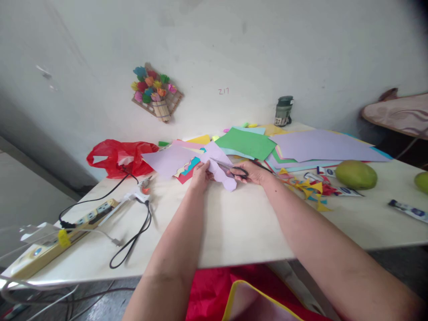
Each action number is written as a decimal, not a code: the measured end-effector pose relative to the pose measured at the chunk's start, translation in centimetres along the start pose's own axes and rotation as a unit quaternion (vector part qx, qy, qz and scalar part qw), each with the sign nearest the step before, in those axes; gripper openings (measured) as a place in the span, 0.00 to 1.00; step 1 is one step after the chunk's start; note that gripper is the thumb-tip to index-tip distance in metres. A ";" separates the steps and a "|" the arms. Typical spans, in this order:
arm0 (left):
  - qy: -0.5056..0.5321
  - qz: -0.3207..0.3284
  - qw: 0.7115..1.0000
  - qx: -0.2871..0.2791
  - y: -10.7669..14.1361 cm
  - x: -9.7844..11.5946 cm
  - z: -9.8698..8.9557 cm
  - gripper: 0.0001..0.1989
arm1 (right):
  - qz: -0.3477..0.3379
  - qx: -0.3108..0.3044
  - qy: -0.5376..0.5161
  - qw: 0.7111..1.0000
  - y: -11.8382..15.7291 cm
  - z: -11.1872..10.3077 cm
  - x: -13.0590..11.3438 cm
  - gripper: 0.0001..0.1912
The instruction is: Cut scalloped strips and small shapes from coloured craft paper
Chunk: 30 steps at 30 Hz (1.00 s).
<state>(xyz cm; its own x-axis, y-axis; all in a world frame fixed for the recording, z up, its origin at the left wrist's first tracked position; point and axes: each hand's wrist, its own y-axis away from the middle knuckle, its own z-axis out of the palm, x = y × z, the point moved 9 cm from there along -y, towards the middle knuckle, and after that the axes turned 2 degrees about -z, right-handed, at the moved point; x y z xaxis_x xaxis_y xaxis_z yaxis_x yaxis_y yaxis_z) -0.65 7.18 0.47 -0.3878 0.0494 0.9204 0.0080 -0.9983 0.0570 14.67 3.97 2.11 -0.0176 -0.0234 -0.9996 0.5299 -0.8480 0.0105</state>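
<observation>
Red cloth [210,290] with yellow trim [234,287] and my forearms [174,238] lie nearest, all cut off at the bottom of the view. Beyond them, over the middle of the tabletop [234,227], my left hand [201,176] pinches a lilac paper piece [229,184], while my right hand [252,173] is closed around the black handles of the scissors [240,172]. I judge the paper very light, thin and easily creased or torn, so a gentle pinch near the edge beside the cut suits it; the scissors seem stiff, best held by their loops. My left fingertips are partly hidden by paper, and I can't make out how wide the blades stand.
</observation>
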 end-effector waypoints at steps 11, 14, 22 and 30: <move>-0.025 -0.001 0.997 -0.080 0.6 0.0 1.7 0.11 | -0.010 0.013 0.029 0.999 -0.3 -0.8 0.8 0.18; -0.029 -0.013 0.995 -0.090 1.0 0.0 2.2 0.09 | -0.021 0.006 0.024 0.999 -0.3 -0.8 0.7 0.19; -0.022 -0.020 0.997 -0.065 1.2 0.2 2.1 0.09 | -0.029 0.000 0.013 0.999 -1.0 -1.0 1.0 0.20; -0.023 -0.028 0.998 -0.059 1.0 0.0 1.8 0.09 | -0.034 0.011 0.007 0.999 -1.0 -1.0 0.8 0.20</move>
<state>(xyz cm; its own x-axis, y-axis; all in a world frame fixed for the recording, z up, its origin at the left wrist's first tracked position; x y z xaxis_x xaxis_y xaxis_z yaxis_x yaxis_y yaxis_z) 1.07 6.25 1.24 -0.3423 0.1041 0.9338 -0.1223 -0.9903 0.0655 14.96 5.37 1.32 -0.0411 0.0421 -0.9983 0.5089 -0.8589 -0.0572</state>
